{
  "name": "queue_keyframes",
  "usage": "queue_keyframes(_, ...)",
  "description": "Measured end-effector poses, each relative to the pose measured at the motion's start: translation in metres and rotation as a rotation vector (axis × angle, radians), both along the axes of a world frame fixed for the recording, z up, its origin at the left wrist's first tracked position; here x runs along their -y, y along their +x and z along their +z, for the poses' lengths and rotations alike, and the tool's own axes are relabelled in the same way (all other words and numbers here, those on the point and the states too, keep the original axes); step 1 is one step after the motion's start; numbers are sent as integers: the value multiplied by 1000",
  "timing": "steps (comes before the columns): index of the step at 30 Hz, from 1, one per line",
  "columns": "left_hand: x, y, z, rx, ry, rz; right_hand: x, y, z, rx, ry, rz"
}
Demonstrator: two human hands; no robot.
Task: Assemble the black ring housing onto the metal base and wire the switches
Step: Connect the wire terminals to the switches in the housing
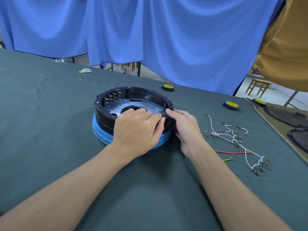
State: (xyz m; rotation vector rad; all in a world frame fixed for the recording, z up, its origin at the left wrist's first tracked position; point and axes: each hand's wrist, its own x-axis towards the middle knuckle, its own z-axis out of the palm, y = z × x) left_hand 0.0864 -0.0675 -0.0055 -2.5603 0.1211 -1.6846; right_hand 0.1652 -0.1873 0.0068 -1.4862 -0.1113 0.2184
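The black ring housing [106, 112] sits around the perforated metal base [141, 105] on a blue round stand [100, 132] mid-table. Switches with brass terminals [111, 97] line the ring's far-left inner wall. My left hand [138, 129] lies over the ring's near right side, fingertips curled at a small part on the inner rim. My right hand [185, 125] grips the ring's right outer edge, thumb on top of the rim. What the fingertips pinch is hidden.
Loose white wires with brass terminals [233, 139], a red wire [233, 152] and a short green-yellow wire [227, 159] lie right of the hands. Black-and-yellow tape rolls [168, 87] [231, 105] sit further back. Dark parts [286, 115] lie at the right edge; a person in tan stands top right.
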Motion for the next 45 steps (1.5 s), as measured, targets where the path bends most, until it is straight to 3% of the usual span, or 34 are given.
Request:
queue_keyframes(7,-1,0,0,4,15,4,5,-3,-6,184,-218,8)
queue_keyframes(15,-1,0,-1,16,25,5,39,6,10,625,-703,-54)
queue_keyframes(22,-2,1,-1,15,51,15,100,41,20,486,-1032,-239)
queue_keyframes(26,-1,1,-1,21,50,13,115,45,13,409,-1202,-141)
queue_keyframes(35,-2,1,-1,21,52,6,106,38,7,531,-1155,-157)
queue_keyframes(41,-2,0,-2,15,42,2,98,34,10,621,-800,-124)
queue_keyframes(45,-2,0,-1,15,38,0,91,28,12,713,-675,-91)
